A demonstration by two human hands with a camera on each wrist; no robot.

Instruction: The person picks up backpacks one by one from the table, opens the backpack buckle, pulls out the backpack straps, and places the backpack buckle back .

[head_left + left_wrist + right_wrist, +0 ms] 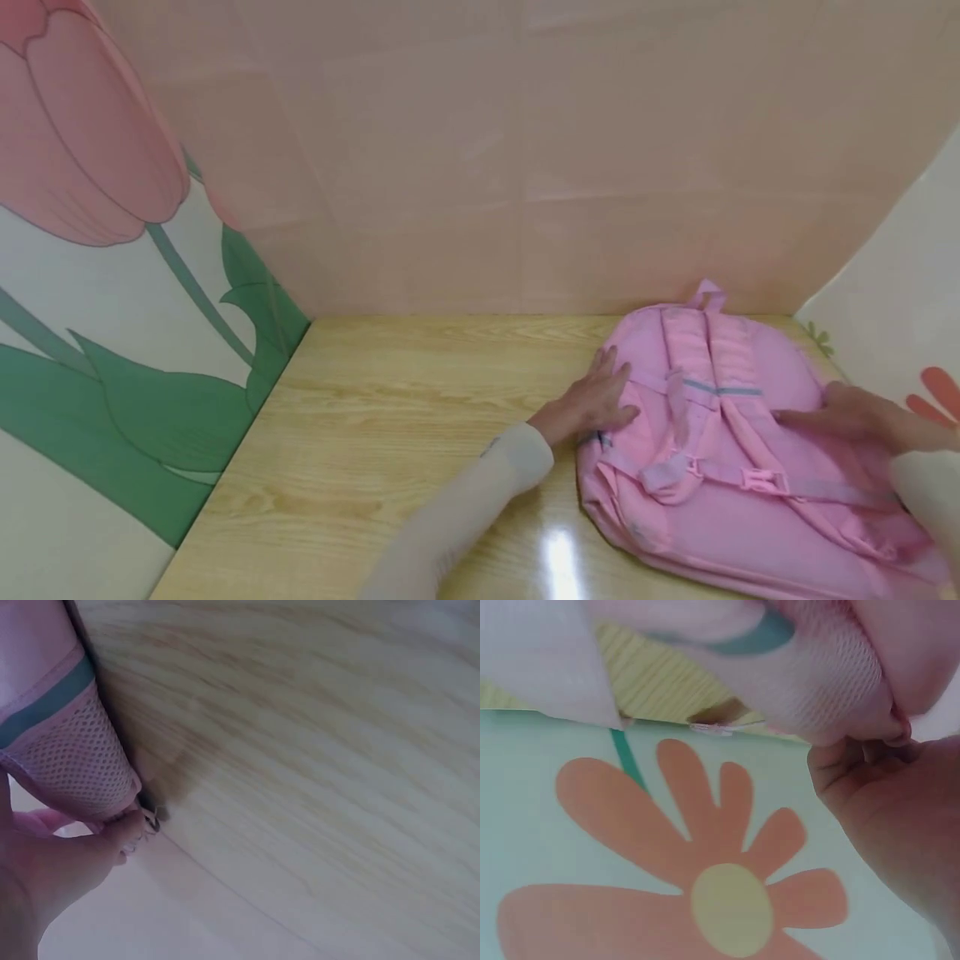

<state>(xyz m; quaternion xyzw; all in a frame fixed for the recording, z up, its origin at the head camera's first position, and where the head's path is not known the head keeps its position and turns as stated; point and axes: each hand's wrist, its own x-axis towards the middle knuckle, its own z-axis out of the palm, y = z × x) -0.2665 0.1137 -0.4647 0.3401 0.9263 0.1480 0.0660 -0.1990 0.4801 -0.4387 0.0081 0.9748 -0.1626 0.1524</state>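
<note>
A pink backpack [750, 533] lies on the wooden table with its shoulder straps [686, 342] and buckles facing up. My left hand [596, 400] rests on its left side, fingers spread and thumb over the fabric. In the left wrist view, that hand [67, 859] touches the bag beside a mesh side pocket [79, 757] with a green band. My right hand [847, 412] grips the opposite side, its thumb lying on top near the strap. The right wrist view shows the fingers of this hand [892, 787] curled at the bag's edge, below another mesh pocket [832, 682].
The wood-grain table [360, 442] extends left of the backpack. A plain pinkish wall [465, 167] stands behind it. A tulip-patterned panel [90, 400] borders the left side, and a white panel with an orange flower [731, 907] stands close on the right.
</note>
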